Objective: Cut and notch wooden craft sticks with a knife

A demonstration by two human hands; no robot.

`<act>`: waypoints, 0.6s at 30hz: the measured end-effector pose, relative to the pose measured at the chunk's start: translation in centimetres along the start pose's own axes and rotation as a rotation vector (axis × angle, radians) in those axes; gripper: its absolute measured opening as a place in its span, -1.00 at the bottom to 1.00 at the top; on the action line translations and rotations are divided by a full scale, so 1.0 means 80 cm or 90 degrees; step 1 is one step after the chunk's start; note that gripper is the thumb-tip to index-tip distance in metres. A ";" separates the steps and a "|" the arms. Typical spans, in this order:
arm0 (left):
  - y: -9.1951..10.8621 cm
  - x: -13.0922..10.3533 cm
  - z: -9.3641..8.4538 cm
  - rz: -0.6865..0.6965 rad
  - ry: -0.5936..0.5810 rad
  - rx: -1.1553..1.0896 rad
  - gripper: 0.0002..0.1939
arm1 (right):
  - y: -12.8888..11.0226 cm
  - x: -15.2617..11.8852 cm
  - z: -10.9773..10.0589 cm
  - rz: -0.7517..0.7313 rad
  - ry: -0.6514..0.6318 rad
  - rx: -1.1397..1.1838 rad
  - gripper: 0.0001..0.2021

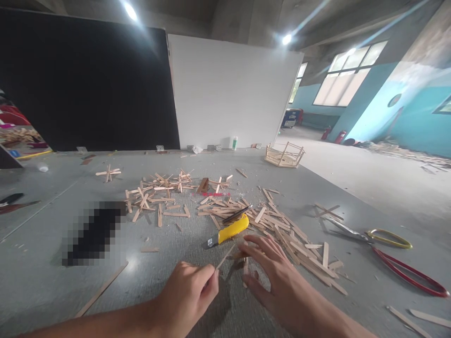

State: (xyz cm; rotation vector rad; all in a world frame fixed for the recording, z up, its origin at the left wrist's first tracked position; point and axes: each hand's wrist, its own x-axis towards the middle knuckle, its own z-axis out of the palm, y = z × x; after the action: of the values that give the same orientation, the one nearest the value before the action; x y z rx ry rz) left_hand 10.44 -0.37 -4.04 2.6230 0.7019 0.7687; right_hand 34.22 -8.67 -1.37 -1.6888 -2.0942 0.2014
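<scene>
My left hand [193,293] is closed, pinching a wooden craft stick [225,257] between thumb and fingers; the stick points up and to the right. Close beside it, my right hand [269,267] has its fingers curved around crossed craft sticks [245,266], with thumb and fingertips at them; the fingers partly hide how they join. Just beyond my hands lies a yellow utility knife [233,228], a dark pen-like tool [237,213] behind it. A pile of loose craft sticks [299,249] spreads beyond my right hand.
Star-shaped stick pieces [108,173] stand further back, near a small stick frame [285,156]. Scissors [373,239] with red and yellow handles lie at right. A pixelated dark object [95,233] is at left. A glue bottle [234,143] stands by the white panel [236,89].
</scene>
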 end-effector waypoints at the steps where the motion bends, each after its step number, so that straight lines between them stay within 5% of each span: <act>1: 0.001 0.000 -0.001 0.001 0.000 0.004 -0.62 | -0.003 0.002 -0.002 -0.006 -0.008 0.005 -0.56; 5: 0.004 0.000 -0.007 0.075 -0.003 0.003 -0.64 | -0.017 0.009 -0.010 -0.006 -0.065 0.042 -0.90; 8: 0.006 0.000 -0.010 0.121 -0.005 0.001 -0.65 | -0.024 0.009 -0.009 0.019 -0.117 0.037 -0.79; 13: 0.000 -0.001 -0.003 0.084 0.005 0.000 -0.65 | -0.028 -0.001 -0.002 0.106 -0.132 0.115 -0.70; 18: -0.006 0.005 -0.003 -0.069 -0.036 -0.049 -0.58 | -0.044 -0.014 0.005 0.219 -0.224 0.330 -0.76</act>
State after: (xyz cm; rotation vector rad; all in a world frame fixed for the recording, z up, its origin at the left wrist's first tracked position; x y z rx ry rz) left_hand 10.44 0.28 -3.86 2.5052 0.7757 0.6742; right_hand 31.09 -10.54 -0.62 -1.7471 -1.7335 1.1147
